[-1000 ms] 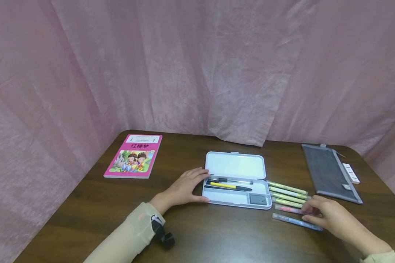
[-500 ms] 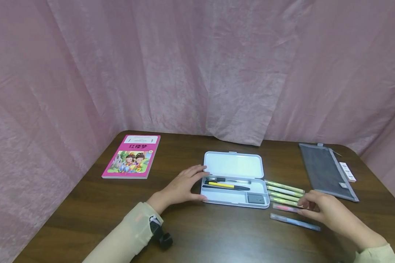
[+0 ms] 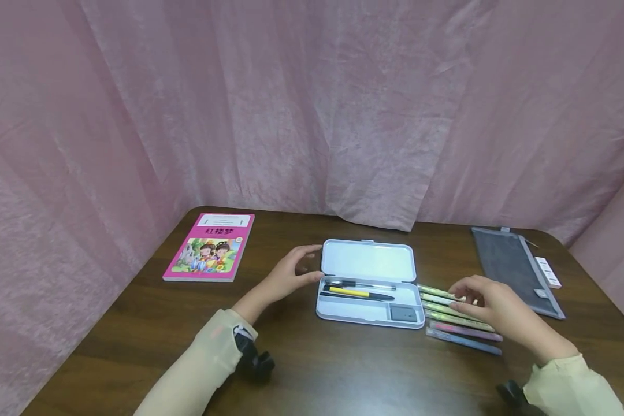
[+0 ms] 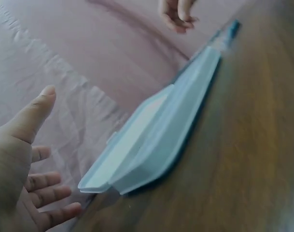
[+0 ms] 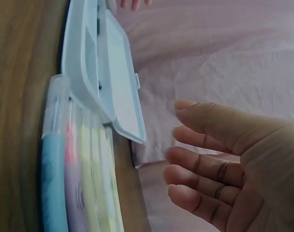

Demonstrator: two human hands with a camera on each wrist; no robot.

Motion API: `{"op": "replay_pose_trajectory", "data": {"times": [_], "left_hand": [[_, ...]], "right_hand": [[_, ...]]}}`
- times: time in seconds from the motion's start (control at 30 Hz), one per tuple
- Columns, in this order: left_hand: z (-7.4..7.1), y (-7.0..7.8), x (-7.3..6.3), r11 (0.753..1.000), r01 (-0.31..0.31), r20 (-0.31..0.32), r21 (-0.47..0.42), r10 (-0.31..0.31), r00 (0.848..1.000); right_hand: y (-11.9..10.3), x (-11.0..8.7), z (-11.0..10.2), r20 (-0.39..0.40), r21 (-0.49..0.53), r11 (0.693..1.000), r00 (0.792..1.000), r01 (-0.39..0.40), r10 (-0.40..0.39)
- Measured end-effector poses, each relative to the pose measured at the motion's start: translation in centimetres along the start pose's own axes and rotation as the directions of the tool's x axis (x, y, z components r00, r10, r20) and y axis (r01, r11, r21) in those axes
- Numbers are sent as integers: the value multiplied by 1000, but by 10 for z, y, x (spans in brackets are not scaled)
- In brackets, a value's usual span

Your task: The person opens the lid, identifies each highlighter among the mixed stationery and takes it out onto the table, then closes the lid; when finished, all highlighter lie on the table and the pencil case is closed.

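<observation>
A pale blue pencil case [image 3: 369,261] lies with its lid folded back. Inside it are a clear pen with a black cap [image 3: 349,283], a yellow and black pen [image 3: 356,293] and a dark grey block [image 3: 403,314]. My left hand [image 3: 286,278] is spread beside the case's left edge, thumb and fingers apart; the left wrist view shows it holding nothing. To the right of the case, several capped pens lie side by side, among them a blue one [image 3: 463,341] and a pink one [image 3: 460,330]. Over the yellow-green ones hovers my right hand [image 3: 491,300], loosely bent and holding nothing.
A pink book [image 3: 208,248] lies at the left of the brown table [image 3: 343,370]. At the right are a grey mesh pouch [image 3: 504,260] and a small white box [image 3: 548,271]. Pink curtain [image 3: 312,115] hangs behind the table's far edge.
The blue pen has come up against the pink one, closing the gap. My right hand has lifted off the pens and moved away from me; my left hand has risen toward the lid.
</observation>
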State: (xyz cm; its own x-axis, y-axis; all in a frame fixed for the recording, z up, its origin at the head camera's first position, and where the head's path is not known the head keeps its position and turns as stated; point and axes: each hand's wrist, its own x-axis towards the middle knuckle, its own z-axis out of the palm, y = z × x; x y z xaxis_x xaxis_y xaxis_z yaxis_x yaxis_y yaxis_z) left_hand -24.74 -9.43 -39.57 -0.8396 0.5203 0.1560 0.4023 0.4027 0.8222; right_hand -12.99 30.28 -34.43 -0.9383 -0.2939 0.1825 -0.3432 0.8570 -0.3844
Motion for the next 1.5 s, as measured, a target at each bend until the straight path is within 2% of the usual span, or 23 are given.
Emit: {"op": "replay_pose_trajectory", "data": {"times": [0.1,0.17,0.23,0.33,0.4,0.47,0.57,0.8,0.9,1.07,1.2,1.33,1.5], "left_hand": [[-1,0,6,981,89,4,-172,-89,996],[-2,-1,10,951,136,13,-279,-137,990],[-2,-2,13,909,174,26,-379,-178,984],[-1,-4,16,861,205,40,-466,-210,977],[0,-5,17,841,217,48,-495,-223,974],[1,-5,18,833,227,53,-504,-233,971],[3,-6,20,831,244,52,-500,-252,966],[8,-7,21,808,279,59,-519,-292,955],[10,-9,21,810,280,53,-515,-296,954],[15,-14,18,841,267,55,-471,-274,960],[19,-14,17,890,231,35,-394,-236,971],[26,-16,17,941,194,3,-278,-201,980],[31,-17,16,972,139,-34,-190,-148,988]], "right_hand": [[-1,8,2,16,41,998,999,-44,43],[-1,13,5,28,81,994,997,-79,77],[0,18,9,39,122,987,994,-107,103],[2,24,14,47,188,972,990,-139,133],[2,29,18,49,214,966,989,-147,140],[3,34,22,62,242,955,985,-171,160],[3,42,30,89,284,936,977,-210,193],[1,58,45,120,369,891,965,-263,234],[-1,61,48,132,372,881,957,-291,260],[-3,65,52,147,349,880,947,-321,287],[-2,66,55,134,330,888,947,-320,291],[-4,67,58,135,320,890,946,-324,296],[-6,68,58,135,264,906,943,-330,304]]}}
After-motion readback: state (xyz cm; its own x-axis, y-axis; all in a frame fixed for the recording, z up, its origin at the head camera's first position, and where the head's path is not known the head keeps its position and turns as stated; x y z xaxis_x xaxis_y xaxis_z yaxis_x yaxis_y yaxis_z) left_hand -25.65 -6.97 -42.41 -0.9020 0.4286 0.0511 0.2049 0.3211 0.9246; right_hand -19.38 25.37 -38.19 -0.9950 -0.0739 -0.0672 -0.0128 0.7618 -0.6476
